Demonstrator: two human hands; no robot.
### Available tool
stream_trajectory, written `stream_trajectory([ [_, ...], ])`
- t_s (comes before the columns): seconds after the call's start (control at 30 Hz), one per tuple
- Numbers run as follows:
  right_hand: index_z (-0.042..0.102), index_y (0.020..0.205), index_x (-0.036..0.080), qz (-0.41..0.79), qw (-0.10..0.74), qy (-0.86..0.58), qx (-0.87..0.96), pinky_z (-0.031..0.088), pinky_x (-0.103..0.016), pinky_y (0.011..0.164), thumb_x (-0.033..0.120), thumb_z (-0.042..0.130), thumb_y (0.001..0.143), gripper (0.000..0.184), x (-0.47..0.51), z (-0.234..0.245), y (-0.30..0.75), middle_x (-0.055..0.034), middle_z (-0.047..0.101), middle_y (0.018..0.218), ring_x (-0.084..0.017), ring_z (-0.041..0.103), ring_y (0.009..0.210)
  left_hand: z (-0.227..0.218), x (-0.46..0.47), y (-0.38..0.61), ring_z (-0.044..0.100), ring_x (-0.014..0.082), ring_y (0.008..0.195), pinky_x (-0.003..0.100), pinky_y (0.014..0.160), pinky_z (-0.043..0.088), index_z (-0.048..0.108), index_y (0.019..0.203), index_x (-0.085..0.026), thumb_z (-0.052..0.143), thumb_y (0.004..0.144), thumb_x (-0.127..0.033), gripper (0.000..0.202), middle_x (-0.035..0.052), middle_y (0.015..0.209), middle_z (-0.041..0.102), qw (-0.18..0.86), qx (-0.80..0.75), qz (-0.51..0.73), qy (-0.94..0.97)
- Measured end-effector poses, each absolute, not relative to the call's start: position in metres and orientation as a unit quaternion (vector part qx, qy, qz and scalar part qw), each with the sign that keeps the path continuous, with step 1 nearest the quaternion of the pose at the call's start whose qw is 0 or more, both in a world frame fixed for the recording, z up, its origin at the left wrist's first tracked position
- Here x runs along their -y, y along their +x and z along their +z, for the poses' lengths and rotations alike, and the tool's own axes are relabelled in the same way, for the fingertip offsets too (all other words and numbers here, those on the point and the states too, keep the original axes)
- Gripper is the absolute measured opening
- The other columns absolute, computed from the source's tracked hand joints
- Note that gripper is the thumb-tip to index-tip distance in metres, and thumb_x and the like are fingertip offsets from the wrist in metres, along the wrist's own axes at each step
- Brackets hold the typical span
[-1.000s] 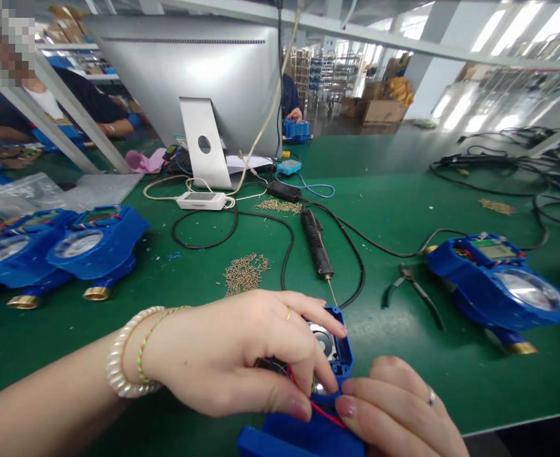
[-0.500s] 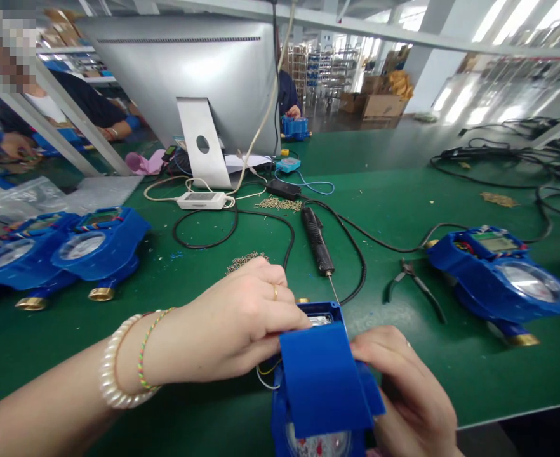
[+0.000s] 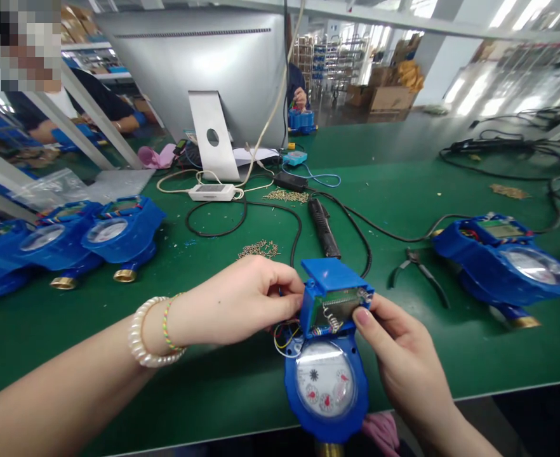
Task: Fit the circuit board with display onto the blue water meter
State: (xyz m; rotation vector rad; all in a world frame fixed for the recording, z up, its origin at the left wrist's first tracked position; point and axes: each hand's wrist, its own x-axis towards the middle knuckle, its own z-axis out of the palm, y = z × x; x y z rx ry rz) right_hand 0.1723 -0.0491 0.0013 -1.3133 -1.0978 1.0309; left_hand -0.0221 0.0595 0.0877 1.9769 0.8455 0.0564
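Note:
A blue water meter point(image 3: 326, 381) lies at the near edge of the green bench, its white dial facing up. At its far end sits a blue electronics housing point(image 3: 334, 298) with the lid raised and a circuit board and coloured wires showing. My left hand point(image 3: 242, 298) pinches the housing's left side by the wires. The housing's right side is gripped by my right hand point(image 3: 399, 349), thumb on the board's edge.
An electric screwdriver point(image 3: 324, 228) and its cable lie just beyond the meter. Pliers point(image 3: 418, 270) and another blue meter point(image 3: 503, 257) are to the right, more meters point(image 3: 103, 238) to the left. Screw piles point(image 3: 260, 249), a monitor's back point(image 3: 199, 76) and co-workers sit behind.
The meter has been turned over: a second ago its open underside showed, now its dial faces up with the housing lid raised. Both hands shifted to the housing's sides.

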Motion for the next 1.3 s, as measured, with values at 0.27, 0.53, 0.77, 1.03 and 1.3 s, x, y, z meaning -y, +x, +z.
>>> stream_trajectory([
  [0.27, 0.066, 0.087, 0.019, 0.445, 0.521, -0.571, 0.452, 0.045, -0.023, 0.070, 0.042, 0.062, 0.086, 0.023, 0.048, 0.006, 0.174, 0.0003, 0.061, 0.073, -0.013, 0.052, 0.069, 0.088, -0.064, -0.020, 0.047, 0.0096, 0.060, 0.018, 0.053, 0.033, 0.067, 0.074, -0.014, 0.055, 0.079, -0.021, 0.015, -0.0032, 0.064, 0.055, 0.462, -0.334, 0.035, 0.821],
  [0.53, 0.066, 0.085, 0.016, 0.461, 0.516, -0.568, 0.446, 0.044, -0.024, 0.069, 0.043, 0.064, 0.084, 0.027, 0.045, 0.010, 0.175, -0.0017, 0.063, 0.077, -0.014, 0.055, 0.073, 0.092, -0.076, -0.016, 0.038, 0.0073, 0.048, 0.018, 0.046, 0.028, 0.061, 0.064, -0.013, 0.055, 0.073, -0.015, 0.011, -0.0051, 0.052, 0.047, 0.561, -0.332, 0.038, 0.757],
  [0.77, 0.064, 0.077, 0.016, 0.463, 0.526, -0.571, 0.428, 0.042, -0.022, 0.067, 0.045, 0.067, 0.080, 0.030, 0.043, 0.006, 0.176, -0.0008, 0.061, 0.073, -0.014, 0.054, 0.072, 0.089, -0.075, -0.025, 0.041, 0.0080, 0.053, 0.018, 0.049, 0.030, 0.060, 0.068, -0.013, 0.055, 0.078, -0.020, 0.013, -0.0043, 0.057, 0.049, 0.555, -0.300, -0.001, 0.776],
  [1.03, 0.064, 0.078, 0.016, 0.467, 0.512, -0.580, 0.427, 0.039, -0.023, 0.062, 0.046, 0.066, 0.079, 0.031, 0.040, 0.012, 0.173, -0.0009, 0.059, 0.071, -0.013, 0.051, 0.069, 0.079, -0.056, -0.028, 0.035, 0.0075, 0.054, 0.018, 0.047, 0.026, 0.061, 0.068, -0.013, 0.069, 0.076, -0.042, 0.031, -0.0060, 0.056, 0.046, 0.547, -0.349, 0.074, 0.757],
  [1.3, 0.060, 0.072, 0.016, 0.403, 0.485, -0.610, 0.480, 0.035, -0.025, 0.060, 0.049, 0.061, 0.082, 0.034, 0.044, 0.017, 0.175, 0.0011, 0.052, 0.066, -0.013, 0.043, 0.064, 0.067, -0.051, -0.031, 0.038, 0.0077, 0.051, 0.018, 0.046, 0.028, 0.053, 0.064, -0.014, 0.067, 0.080, -0.040, 0.033, -0.0058, 0.054, 0.047, 0.588, -0.362, 0.102, 0.716],
])
